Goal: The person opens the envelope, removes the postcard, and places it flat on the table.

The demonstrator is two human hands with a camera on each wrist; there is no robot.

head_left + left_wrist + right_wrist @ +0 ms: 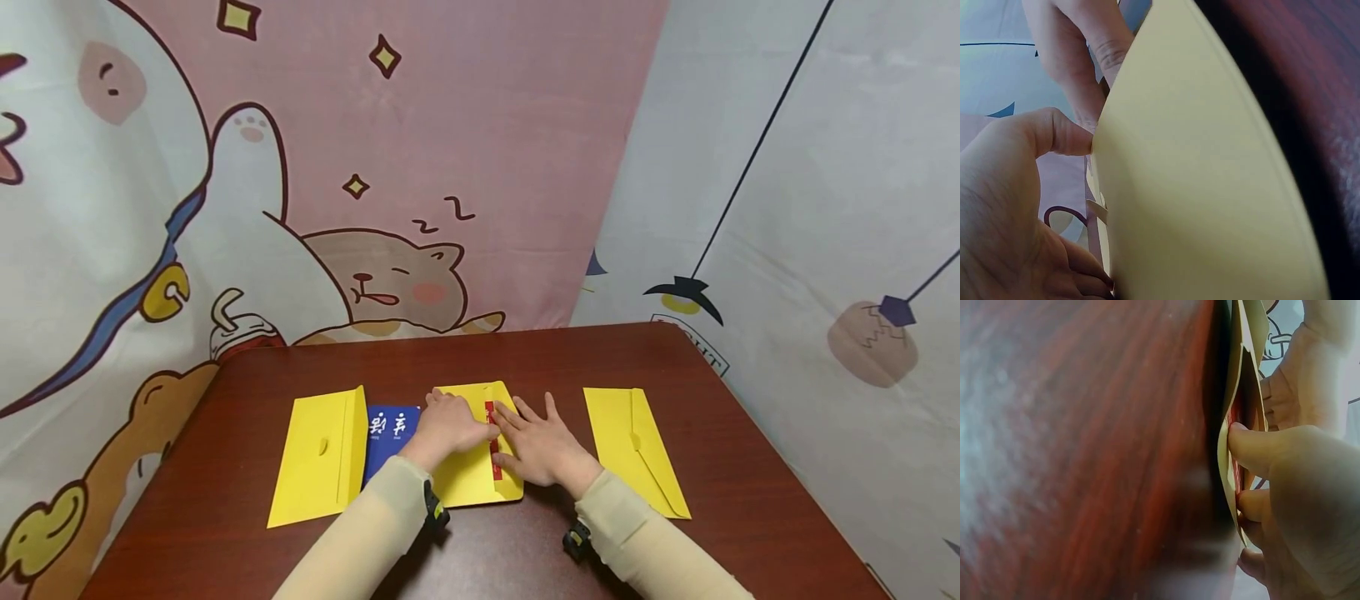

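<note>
A yellow envelope [465, 482] lies in the middle of the table, its flap folded out to the right. A red item [497, 472] shows in its mouth; most of it is hidden inside. My left hand [450, 427] rests on top of the envelope, thumb reaching to the edge of the mouth. With fingers spread, my right hand [543, 450] touches the red item and the flap side. In the right wrist view the mouth gapes, and the right thumb [1250, 445] lies against the red item within.
Left of the middle envelope, a blue booklet [392, 425] with white characters lies partly under another yellow envelope [311, 458]. A third yellow envelope [637, 450] lies to the right on the dark brown table [750, 483]. A cartoon-printed cloth [525, 167] hangs behind.
</note>
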